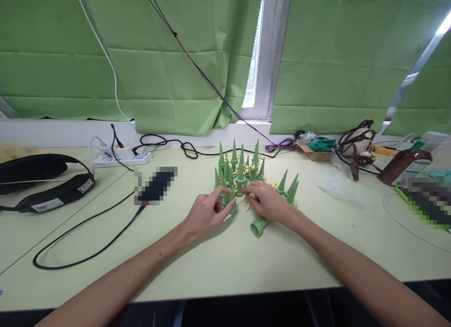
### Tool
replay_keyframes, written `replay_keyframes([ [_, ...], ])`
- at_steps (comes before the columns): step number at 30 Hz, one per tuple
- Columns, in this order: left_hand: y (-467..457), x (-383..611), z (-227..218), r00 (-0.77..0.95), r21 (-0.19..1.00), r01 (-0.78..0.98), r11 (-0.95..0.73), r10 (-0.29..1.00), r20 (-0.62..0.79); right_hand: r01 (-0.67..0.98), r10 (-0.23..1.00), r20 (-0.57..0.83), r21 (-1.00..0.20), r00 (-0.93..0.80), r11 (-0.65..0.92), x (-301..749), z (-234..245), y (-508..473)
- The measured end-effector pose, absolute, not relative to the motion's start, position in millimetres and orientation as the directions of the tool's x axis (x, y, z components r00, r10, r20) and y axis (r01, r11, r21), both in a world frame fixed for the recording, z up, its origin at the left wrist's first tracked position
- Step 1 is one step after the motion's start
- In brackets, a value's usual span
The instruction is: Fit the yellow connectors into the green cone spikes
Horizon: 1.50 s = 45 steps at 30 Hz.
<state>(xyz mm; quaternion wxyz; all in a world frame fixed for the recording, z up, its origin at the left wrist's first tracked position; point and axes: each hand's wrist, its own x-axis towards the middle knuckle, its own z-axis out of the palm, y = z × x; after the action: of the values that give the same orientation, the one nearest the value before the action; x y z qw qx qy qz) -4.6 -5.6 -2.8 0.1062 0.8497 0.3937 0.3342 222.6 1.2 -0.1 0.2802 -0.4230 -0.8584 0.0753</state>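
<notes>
Several green pointed cones [241, 169] with ringed bases stand upright in a cluster on the table, small yellow pieces scattered among them. At the cluster's front left, my left hand [207, 209] has its thumb and index finger closed around a green cone [232, 208] whose base rests on the tabletop. My right hand [269, 200] is bent over the front of the cluster, fingertips together; what they pinch, if anything, is hidden. Below that hand a green cone [259, 227] lies on its side, its hollow end facing me. Loose yellow pieces [247, 206] lie between my hands.
To the left are a phone [157, 186] on a black cable, a white power strip [141, 159] and a black strap-like device [52, 195]. At the right are a small cardboard box [313, 153], clear plastic wrap [338, 188], a dark red bottle [405, 166] and a green-edged object [426, 209].
</notes>
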Motion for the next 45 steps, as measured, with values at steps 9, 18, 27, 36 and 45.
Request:
replay_keyframes([
  [9,-6.0,-2.2,2.6,0.527,0.467,0.66,-0.589,0.806,0.271,0.705,0.784,0.261,-0.343,-0.563,0.62,222.3,9.4,-4.7],
  [18,-6.6,-0.1,2.5,0.57,0.531,0.626,-0.571,0.8,0.188,0.709,0.801,0.209,-0.377,-0.561,0.596,221.9,4.3,-3.5],
  [27,-6.3,-0.4,2.8,0.59,0.539,0.601,-0.59,0.782,0.199,0.719,0.821,0.204,-0.401,-0.534,0.567,219.4,-1.6,-2.4],
  [36,-7.8,-0.9,3.4,0.604,0.513,0.6,-0.614,0.768,0.213,0.679,0.785,0.241,-0.399,-0.571,0.616,220.2,3.3,-3.3],
  [45,-6.9,-1.1,3.9,0.595,0.535,0.604,-0.59,0.781,0.19,0.679,0.784,0.19,-0.408,-0.591,0.61,220.2,0.3,-5.4],
])
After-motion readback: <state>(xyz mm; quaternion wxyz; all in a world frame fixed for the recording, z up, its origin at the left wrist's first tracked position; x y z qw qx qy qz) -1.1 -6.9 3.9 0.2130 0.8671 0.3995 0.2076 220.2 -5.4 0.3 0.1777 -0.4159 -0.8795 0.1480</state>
